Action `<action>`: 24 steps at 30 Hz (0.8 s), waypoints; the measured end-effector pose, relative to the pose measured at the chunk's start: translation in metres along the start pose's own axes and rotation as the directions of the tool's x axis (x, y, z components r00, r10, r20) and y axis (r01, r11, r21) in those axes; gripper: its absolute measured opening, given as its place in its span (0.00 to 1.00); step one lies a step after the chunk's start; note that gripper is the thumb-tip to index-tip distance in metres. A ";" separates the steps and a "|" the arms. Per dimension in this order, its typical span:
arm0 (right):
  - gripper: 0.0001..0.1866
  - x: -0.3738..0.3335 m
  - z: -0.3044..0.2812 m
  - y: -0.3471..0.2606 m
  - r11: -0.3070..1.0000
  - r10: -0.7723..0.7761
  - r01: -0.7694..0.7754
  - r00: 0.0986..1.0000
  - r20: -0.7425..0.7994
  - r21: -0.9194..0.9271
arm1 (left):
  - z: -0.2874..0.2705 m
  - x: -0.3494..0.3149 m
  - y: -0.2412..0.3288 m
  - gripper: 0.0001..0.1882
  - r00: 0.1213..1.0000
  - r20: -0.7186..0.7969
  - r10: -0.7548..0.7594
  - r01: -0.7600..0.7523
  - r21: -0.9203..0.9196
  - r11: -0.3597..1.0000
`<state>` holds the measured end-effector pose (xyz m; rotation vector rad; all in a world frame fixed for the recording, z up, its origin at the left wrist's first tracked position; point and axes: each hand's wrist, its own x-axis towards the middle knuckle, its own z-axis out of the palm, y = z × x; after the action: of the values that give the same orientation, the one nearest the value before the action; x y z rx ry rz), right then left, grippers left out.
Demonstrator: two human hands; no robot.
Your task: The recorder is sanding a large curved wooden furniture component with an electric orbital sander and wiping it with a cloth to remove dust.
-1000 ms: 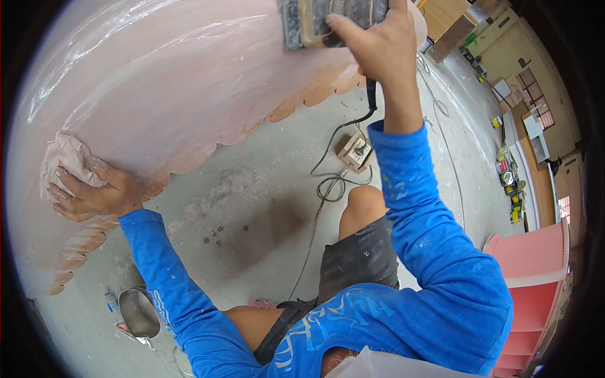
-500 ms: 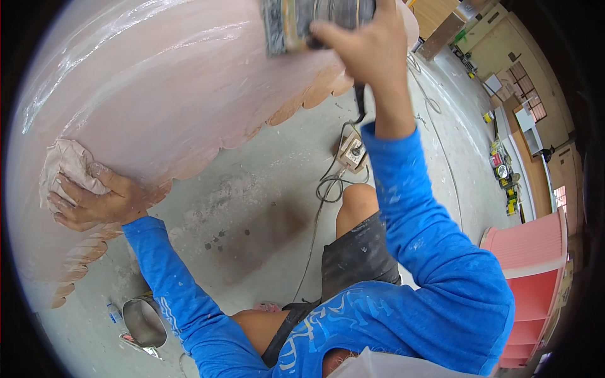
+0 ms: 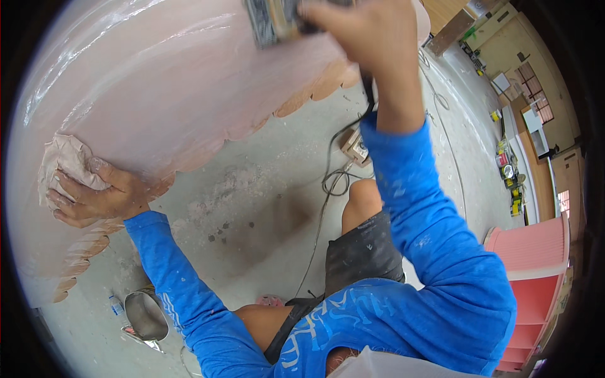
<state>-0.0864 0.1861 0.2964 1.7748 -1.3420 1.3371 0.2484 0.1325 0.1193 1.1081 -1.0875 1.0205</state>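
Note:
A large curved panel [image 3: 189, 94], pale pink with a scalloped brown lower edge, fills the upper left. My right hand [image 3: 359, 31] is wrapped round a dark power sander [image 3: 274, 22] that rests against the panel near the top of the view; a black cord hangs from it behind my wrist. The hand and tool are a little smeared, and the sander's top is cut off by the frame. At the left, my left hand [image 3: 104, 195] presses a crumpled off-white cloth [image 3: 69, 167] against the panel, its fingers curled over the cloth.
A socket box [image 3: 356, 148] with a looped cable lies on the concrete floor [image 3: 252, 189] near my knee. At the lower left stand a metal pot [image 3: 146, 315] and a small bottle [image 3: 116, 305]. A pink shelf unit [image 3: 532, 283] is at the right, with tools along the wall beyond.
My right hand has slid the sander slightly left and up along the panel. My left hand stays on the cloth in nearly the same place.

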 end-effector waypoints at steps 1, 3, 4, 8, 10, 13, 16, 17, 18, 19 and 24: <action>0.42 0.018 -0.003 -0.001 0.993 0.105 -0.109 0.992 0.072 0.047 | 0.000 -0.001 0.002 0.30 1.000 -0.016 -0.026 0.026 -0.008 1.000; 0.41 0.028 -0.008 -0.006 0.983 0.181 -0.182 0.976 0.123 -0.003 | -0.005 -0.002 0.006 0.30 0.997 0.067 -0.024 0.024 0.002 1.000; 0.40 0.037 -0.018 -0.009 0.969 0.244 -0.235 0.957 0.160 -0.070 | -0.007 0.001 0.014 0.30 0.990 0.136 -0.038 0.038 0.002 0.999; 0.38 -0.063 0.004 0.004 0.999 -0.030 0.031 0.999 -0.041 0.014 | -0.037 -0.046 0.013 0.29 0.869 0.420 0.260 -0.171 -0.238 0.956; 0.36 -0.119 0.010 0.001 0.994 -0.082 0.089 0.991 -0.109 0.062 | -0.063 -0.085 0.025 0.23 0.625 0.576 0.527 -0.135 -0.585 0.800; 0.35 -0.165 0.029 -0.005 0.982 -0.058 0.089 0.982 -0.177 0.168 | -0.130 -0.182 0.015 0.21 0.102 0.790 0.604 0.260 -0.607 0.751; 0.35 -0.144 0.020 0.000 0.992 -0.075 0.092 0.981 -0.181 0.088 | -0.185 -0.235 0.003 0.20 -0.465 0.744 0.479 0.297 -0.379 0.876; 0.35 -0.130 0.018 0.003 0.992 -0.072 0.089 0.981 -0.180 0.089 | -0.196 -0.247 -0.005 0.20 -0.468 0.744 0.478 0.296 -0.378 0.877; 0.35 -0.110 0.014 0.007 0.995 -0.062 0.074 0.982 -0.176 0.063 | -0.203 -0.256 -0.017 0.18 -0.585 0.686 0.432 0.243 -0.360 0.901; 0.35 -0.089 0.010 0.007 0.998 -0.048 0.056 0.984 -0.171 0.039 | -0.208 -0.261 -0.030 0.17 -0.694 0.617 0.371 0.184 -0.347 0.920; 0.39 0.019 -0.015 0.002 0.964 0.259 -0.255 0.964 0.055 -0.079 | -0.176 -0.255 -0.056 0.22 -0.815 0.431 0.387 0.337 -0.192 0.922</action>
<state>-0.0941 0.1904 0.3191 1.6519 -1.6817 1.3549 0.2835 0.2764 -0.1582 1.4633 -2.9421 -1.5174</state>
